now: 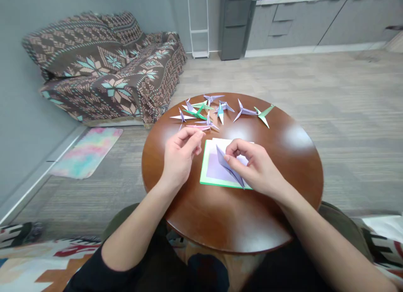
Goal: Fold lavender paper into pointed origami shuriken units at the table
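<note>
My right hand point(252, 164) pinches a folded piece of purple origami paper point(227, 165) between thumb and fingers. The folded sheet is tilted, with its narrow point up and its lower end over the paper stack. To the left, my left hand point(182, 153) is raised above the table with thumb and fingertips drawn together; I see nothing between them. Beneath the purple piece lies a stack of square origami paper point(204, 166), with green, white and purple sheets showing. Just beyond my left fingertips rests a pink folded paper piece point(199, 127).
Several folded paper cranes in purple, green and white lie along the far side of the round wooden table point(283, 216), among them a light green crane point(263, 114). A covered sofa point(116, 73), a pastel mat point(88, 152) and grey cabinets point(302, 23) stand around.
</note>
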A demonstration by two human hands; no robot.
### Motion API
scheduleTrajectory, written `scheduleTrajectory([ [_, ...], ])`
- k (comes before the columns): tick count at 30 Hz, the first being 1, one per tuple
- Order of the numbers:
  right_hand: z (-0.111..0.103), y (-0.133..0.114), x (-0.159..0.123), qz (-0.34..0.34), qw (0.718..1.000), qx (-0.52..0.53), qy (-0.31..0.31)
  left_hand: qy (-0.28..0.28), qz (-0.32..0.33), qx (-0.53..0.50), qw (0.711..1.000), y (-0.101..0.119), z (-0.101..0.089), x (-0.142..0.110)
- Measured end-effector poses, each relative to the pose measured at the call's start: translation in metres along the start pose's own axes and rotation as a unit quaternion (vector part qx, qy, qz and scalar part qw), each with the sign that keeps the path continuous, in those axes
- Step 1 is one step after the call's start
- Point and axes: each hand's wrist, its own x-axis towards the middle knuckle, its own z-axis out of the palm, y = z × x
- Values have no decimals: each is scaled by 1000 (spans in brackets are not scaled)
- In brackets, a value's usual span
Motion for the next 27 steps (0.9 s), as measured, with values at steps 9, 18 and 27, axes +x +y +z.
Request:
scheduleTrajectory([
  [9, -2, 2, 2, 14, 1000, 8, 2, -224, -114, 88, 964, 1, -3, -3],
  [18, -3, 2, 2, -5, 1000, -19, -3, -221, -92, 135, 962, 2, 1, -7],
  [27, -2, 2, 2, 29, 999, -21, -5, -181, -35, 170, 968, 5, 2, -6],
])
